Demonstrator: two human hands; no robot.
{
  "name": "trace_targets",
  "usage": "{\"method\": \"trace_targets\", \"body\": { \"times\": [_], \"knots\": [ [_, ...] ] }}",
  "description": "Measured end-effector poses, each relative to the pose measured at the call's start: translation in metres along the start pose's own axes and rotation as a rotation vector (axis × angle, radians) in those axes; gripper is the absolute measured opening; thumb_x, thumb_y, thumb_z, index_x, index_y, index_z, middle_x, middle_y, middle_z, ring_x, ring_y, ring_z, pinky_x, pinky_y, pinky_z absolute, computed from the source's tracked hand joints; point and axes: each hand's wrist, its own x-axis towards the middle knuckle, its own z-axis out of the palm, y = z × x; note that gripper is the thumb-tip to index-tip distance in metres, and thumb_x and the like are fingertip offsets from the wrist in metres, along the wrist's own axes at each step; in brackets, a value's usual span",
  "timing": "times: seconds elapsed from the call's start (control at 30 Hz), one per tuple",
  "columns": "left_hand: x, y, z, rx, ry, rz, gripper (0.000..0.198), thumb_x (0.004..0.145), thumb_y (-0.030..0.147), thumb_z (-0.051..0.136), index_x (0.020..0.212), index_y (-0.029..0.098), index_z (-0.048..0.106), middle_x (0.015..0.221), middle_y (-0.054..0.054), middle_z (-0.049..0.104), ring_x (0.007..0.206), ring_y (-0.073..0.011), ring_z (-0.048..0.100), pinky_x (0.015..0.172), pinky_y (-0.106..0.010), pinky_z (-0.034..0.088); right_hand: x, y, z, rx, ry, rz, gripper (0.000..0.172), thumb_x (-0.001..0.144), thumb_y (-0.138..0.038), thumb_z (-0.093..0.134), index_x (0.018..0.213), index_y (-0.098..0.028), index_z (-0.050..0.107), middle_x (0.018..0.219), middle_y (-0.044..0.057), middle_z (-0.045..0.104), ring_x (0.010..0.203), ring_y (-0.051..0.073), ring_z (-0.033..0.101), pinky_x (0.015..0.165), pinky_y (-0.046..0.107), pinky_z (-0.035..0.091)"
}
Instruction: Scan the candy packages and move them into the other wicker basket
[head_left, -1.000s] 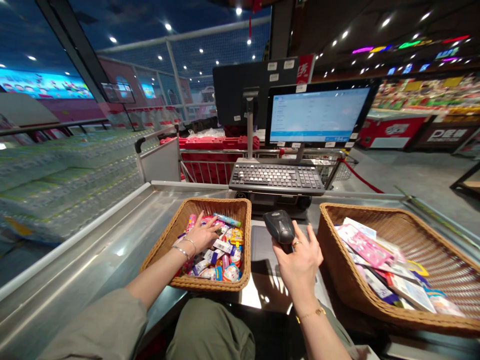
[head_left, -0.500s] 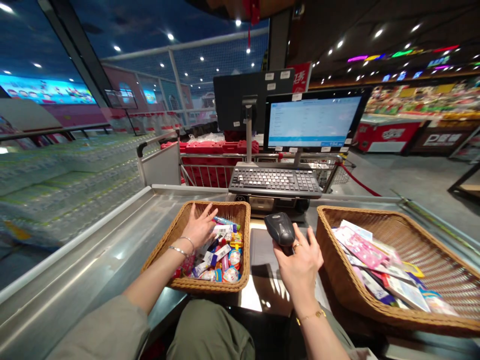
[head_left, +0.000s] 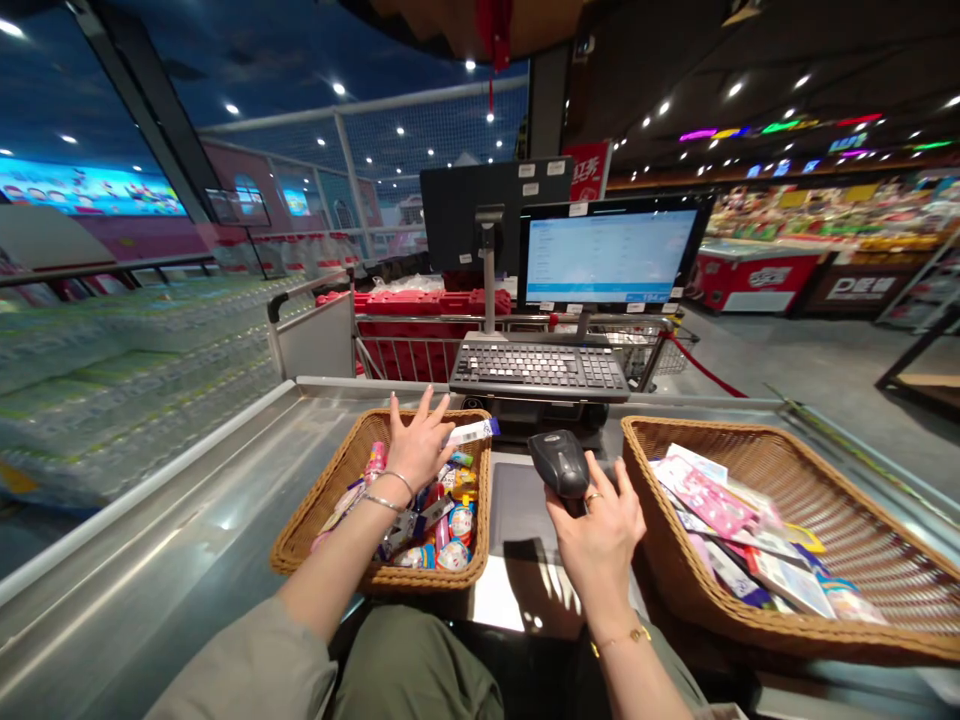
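My left hand (head_left: 417, 446) is raised over the left wicker basket (head_left: 315, 520) and pinches a small white and blue packet (head_left: 472, 432) between thumb and fingers, the other fingers spread. That basket holds several small colourful snack packets (head_left: 442, 520). My right hand (head_left: 600, 520) is wrapped round the handle of a black barcode scanner (head_left: 559, 462), held between the two baskets and pointing towards the left one.
A larger wicker basket (head_left: 862, 520) on the right holds several flat packets. Behind stand a keyboard (head_left: 540, 368), a lit screen (head_left: 609, 255) and a second monitor's back. A steel counter (head_left: 187, 540) runs left, with a shopping trolley (head_left: 420, 340) beyond.
My left hand has come up out of the left basket with a small white and blue packet in its fingers. My right hand has kept the scanner nearly still.
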Motion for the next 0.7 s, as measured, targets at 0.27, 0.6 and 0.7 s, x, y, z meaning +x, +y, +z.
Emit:
{"method": "trace_targets", "body": {
  "times": [0.27,0.6,0.7],
  "knots": [
    [0.023,0.043,-0.005,-0.080,0.064,-0.001,0.024,0.091,0.037,0.055,0.107,0.027,0.069,0.153,-0.005,0.043,0.149,-0.0360,0.016,0.109,-0.076,-0.014,0.004,0.007,-0.011,-0.026,0.014,-0.011,0.025,0.080,-0.036,0.061,0.095,-0.019,0.070,0.131,0.011,0.063,0.136,0.036,0.037,0.108,0.058,0.026],
    [0.041,0.092,-0.003,-0.139,0.249,-0.013,0.022,0.085,0.034,0.064,0.105,0.029,0.072,0.146,-0.004,0.051,0.146,-0.0360,0.026,0.110,-0.078,-0.006,0.008,0.016,-0.023,-0.048,0.065,-0.042,0.022,0.082,-0.036,0.059,0.090,-0.018,0.069,0.130,0.011,0.063,0.137,0.036,0.036,0.108,0.060,0.024],
    [0.044,0.103,-0.002,-0.146,0.282,-0.013,0.023,0.087,0.035,0.062,0.107,0.029,0.071,0.146,-0.004,0.051,0.146,-0.0351,0.026,0.110,-0.078,-0.007,0.009,0.019,-0.026,-0.068,0.061,-0.059,0.021,0.081,-0.035,0.061,0.091,-0.018,0.069,0.132,0.011,0.062,0.137,0.037,0.036,0.108,0.060,0.024]
  ]
}}
